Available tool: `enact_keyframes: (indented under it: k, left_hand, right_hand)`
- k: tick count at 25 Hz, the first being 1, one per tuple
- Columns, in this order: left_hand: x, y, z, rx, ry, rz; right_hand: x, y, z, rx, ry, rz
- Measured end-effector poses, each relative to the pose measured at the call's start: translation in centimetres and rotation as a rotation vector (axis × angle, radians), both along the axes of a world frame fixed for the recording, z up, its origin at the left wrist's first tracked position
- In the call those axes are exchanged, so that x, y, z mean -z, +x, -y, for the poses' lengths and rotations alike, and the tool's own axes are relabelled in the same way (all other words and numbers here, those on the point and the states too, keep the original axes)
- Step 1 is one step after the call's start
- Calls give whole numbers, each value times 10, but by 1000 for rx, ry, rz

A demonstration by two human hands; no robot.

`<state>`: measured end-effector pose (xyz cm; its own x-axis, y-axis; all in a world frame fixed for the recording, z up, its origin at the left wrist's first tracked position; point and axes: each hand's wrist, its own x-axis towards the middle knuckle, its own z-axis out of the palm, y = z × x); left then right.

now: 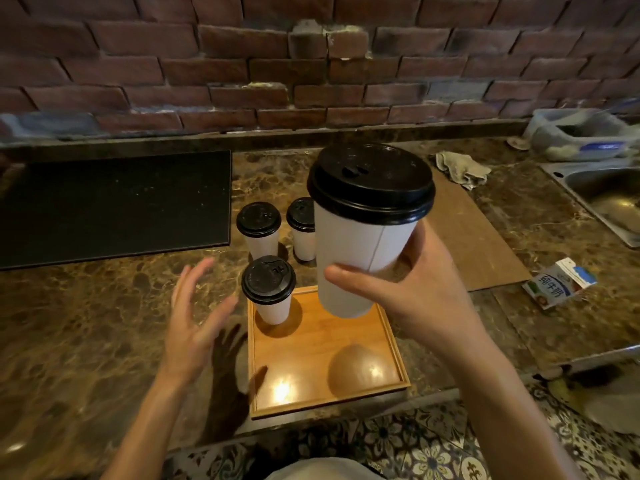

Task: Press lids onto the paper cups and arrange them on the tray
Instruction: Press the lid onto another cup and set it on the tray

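Above the tray (393,351), the right hand (420,296) wraps the lower half of a lidded cup (363,244), thumb across the front and fingers behind, holding it in the air and slightly tilted. That low grip is the first risk: a paper wall squeezed near the base can buckle, and a tall cup held low can tip as it comes down. Its lid (372,183) looks seated all round on the side that shows (the far rim is hidden), so a loose edge could pop under a squeeze. The left hand (195,317) hovers spread and empty, beside the tray. One capped cup (272,292) stands in the tray's far left corner; a careless set-down could knock it or catch the raised rim. Two more capped cups (259,230) wait on the counter (104,323) behind.
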<state>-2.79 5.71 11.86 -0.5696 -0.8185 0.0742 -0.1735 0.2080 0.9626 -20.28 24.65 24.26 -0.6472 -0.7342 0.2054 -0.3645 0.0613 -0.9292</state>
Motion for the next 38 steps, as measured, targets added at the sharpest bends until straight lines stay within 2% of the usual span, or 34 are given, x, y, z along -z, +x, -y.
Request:
enact_keyframes:
  k: [2,3,6,11,17,20,23,25,29,31,33,36,38]
  left_hand:
    - [-49,-11,-18,263,-122,-123]
    - [-67,-18,-28,375,-170,-119]
    - [-88,-46,-58,530,-190,-99]
    - [-74,-69,-71,425,-72,-316]
    - [-65,-65,-68,291,-72,-376]
    - [-68,-65,-70,207,-128,-358]
    - [-75,-69,-75,130,-177,-311]
    - [-80,-73,-74,110,-201,-313]
    - [-90,-78,-67,88,-152,-318]
    - [-94,-78,-61,157,-147,-333]
    - [-96,-75,-53,341,-45,-339]
    - [-98,-73,-46,580,49,-227]
    - [-97,-75,-51,632,61,-190]
  right_hand:
    - [-1,-1,3,6,14,-2]
    - [-1,-1,5,5,22,-10]
    - [-2,3,11,-29,52,-33]
    - [5,14,13,-47,64,-38]
    - [-23,13,1,-82,269,-128]
    - [-58,12,9,-15,240,-338]
    - [-78,14,38,-54,379,-573]
    - [-82,16,55,-57,421,-606]
    - [-89,9,61,-78,330,-668]
    - [-92,1,57,-126,242,-679]
    - [-94,-7,51,-229,155,-647]
    - [-95,-18,40,-478,70,-548]
    - [-96,-25,35,-568,75,-508]
